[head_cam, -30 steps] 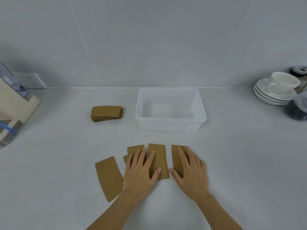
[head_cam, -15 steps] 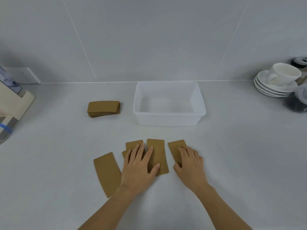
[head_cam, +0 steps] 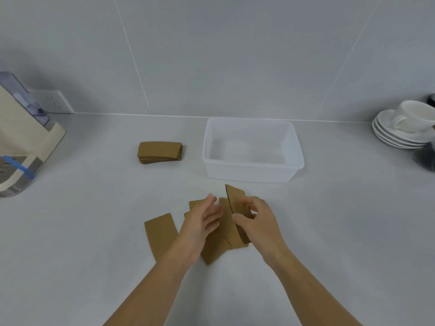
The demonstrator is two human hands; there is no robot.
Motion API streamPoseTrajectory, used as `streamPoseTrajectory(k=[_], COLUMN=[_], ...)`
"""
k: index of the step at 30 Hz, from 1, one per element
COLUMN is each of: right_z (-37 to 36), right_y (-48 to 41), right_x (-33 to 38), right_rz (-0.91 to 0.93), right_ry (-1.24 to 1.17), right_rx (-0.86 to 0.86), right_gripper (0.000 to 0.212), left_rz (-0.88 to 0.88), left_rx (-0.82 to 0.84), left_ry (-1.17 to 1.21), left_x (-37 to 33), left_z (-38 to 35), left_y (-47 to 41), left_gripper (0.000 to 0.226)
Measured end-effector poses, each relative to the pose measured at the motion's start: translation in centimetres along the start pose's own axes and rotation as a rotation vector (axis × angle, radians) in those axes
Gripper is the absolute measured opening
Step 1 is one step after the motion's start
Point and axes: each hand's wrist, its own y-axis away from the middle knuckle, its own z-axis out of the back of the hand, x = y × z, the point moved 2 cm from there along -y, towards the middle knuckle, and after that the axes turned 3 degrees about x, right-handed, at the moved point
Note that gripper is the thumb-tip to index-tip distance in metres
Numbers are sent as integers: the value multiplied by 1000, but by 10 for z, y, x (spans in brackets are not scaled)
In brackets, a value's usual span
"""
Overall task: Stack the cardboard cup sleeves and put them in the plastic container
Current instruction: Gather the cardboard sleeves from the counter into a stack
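Note:
Several flat brown cardboard cup sleeves (head_cam: 224,234) lie fanned on the white counter in front of me, one more sleeve (head_cam: 160,234) apart at their left. My right hand (head_cam: 256,222) grips one sleeve (head_cam: 236,200) and holds it tilted up on edge above the others. Just left of that lifted sleeve, my left hand (head_cam: 202,222) hovers with fingers spread, holding nothing. A neat stack of sleeves (head_cam: 160,152) sits further back on the left. The clear plastic container (head_cam: 253,170) stands behind the loose sleeves with nothing in it.
A cream appliance (head_cam: 21,142) with blue tape stands at the left edge, a wall socket (head_cam: 55,105) behind it. Stacked white saucers with a cup (head_cam: 404,128) and a dark object (head_cam: 426,156) sit at the far right.
My right hand has lifted the rightmost sleeve off the counter and tipped it on edge. My left hand has risen off the flat sleeves and turned toward it.

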Motion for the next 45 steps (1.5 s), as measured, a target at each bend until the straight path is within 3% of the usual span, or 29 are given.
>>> streamPoseTrajectory(k=[3, 7, 10, 16, 19, 23, 26, 30, 34, 41, 45], right_z=[-22, -55, -75, -90, -87, -75, -70, -78, -86, -84, -78], right_y=[6, 13, 18, 19, 13, 5, 4, 9, 15, 12, 4], right_x=[8, 7, 3, 6, 10, 14, 7, -7, -14, -10, 1], right_rz=[52, 122, 155, 296, 275, 214, 154, 107, 147, 168, 51], right_ry=[-16, 89, 184, 437, 400, 441, 731, 930, 1008, 968, 725], right_rx=[48, 115, 160, 308, 438, 260, 118, 124, 90, 128, 171], right_gripper=[38, 41, 50, 45, 46, 36, 56, 74, 67, 58, 68], left_rz=[106, 141, 186, 216, 154, 62, 30, -5, 20, 52, 71], left_rx=[59, 142, 87, 9, 21, 25, -53, -95, -111, -94, -88], left_ry=[307, 518, 558, 652, 670, 717, 794, 827, 845, 861, 834], left_x=[3, 6, 7, 12, 11, 0, -3, -4, -2, 3, 3], left_z=[9, 18, 26, 48, 59, 71, 84, 92, 91, 93, 94], left_y=[3, 15, 20, 21, 22, 25, 23, 23, 22, 20, 18], left_gripper=[53, 53, 62, 70, 51, 42, 45, 50, 51, 44, 46])
